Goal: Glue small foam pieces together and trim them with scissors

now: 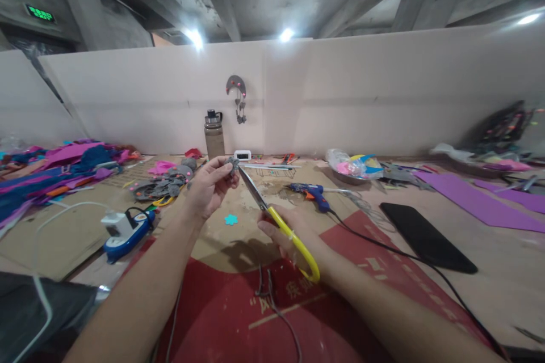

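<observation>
My left hand point(210, 184) is raised above the cardboard-covered table point(76, 235) and pinches a small grey felt piece point(233, 164) between thumb and fingers. My right hand point(293, 241) grips yellow-handled scissors point(279, 222). Their metal blades point up and left, with the tips right at the grey piece. A small teal flower cut-out point(231, 219) lies on the table just below the hands.
A blue glue gun point(313, 193) with black cord, a black flat case point(426, 236), a blue-white power strip point(125, 228), a brown water bottle point(214, 134), purple foam sheets point(477, 201), heaps of coloured felt point(63, 167) and a red printed sheet point(238, 312) surround me. A white partition point(340, 91) backs the table.
</observation>
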A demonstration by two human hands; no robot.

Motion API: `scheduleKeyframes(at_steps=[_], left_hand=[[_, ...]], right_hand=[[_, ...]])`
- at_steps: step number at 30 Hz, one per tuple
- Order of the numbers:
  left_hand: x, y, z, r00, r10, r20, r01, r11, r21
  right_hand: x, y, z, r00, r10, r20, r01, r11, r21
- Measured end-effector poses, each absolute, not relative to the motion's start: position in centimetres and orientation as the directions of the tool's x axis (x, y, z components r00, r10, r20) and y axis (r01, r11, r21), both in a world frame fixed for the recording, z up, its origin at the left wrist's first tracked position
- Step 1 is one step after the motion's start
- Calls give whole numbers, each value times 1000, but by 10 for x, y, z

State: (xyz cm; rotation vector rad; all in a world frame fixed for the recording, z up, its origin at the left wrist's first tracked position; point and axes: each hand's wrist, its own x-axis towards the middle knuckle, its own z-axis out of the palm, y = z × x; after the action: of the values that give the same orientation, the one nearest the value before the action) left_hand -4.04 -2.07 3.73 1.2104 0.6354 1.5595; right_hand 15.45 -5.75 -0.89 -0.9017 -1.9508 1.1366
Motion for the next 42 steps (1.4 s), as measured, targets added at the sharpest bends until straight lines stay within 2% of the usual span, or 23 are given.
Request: scheduleKeyframes(at_steps=[2,4,8,11,13,20,30,42], left_hand=[[-40,-20,37,5,918,397,-403,-361,841],[-41,-19,37,-5,911,412,-416,-376,828],[-42,-18,36,9,901,435,-425,-390,817],[-42,-18,36,5,906,423,-425,-381,821],[-42,-19,37,1,911,413,-422,-374,826],[-44,-18,37,12,913,407,-429,-364,827],[-43,-22,39,35,933,358,-465,-302,832],[-42,-22,39,24,932,363,-436,-317,843]], right_hand=[[155,-57,-11,-513,845,155,146,264,-953],[156,-55,-13,-483,863,149,108,228,-968],[157,-48,-16,-432,857,282,186,390,-902],[158,-46,-13,-443,800,404,300,558,-774],[158,-47,-11,-460,777,430,367,607,-705],[157,-45,-13,-492,734,468,424,672,-608],[157,-43,-17,-456,733,505,478,680,-556],[158,-43,-16,-455,740,495,531,672,-516]])
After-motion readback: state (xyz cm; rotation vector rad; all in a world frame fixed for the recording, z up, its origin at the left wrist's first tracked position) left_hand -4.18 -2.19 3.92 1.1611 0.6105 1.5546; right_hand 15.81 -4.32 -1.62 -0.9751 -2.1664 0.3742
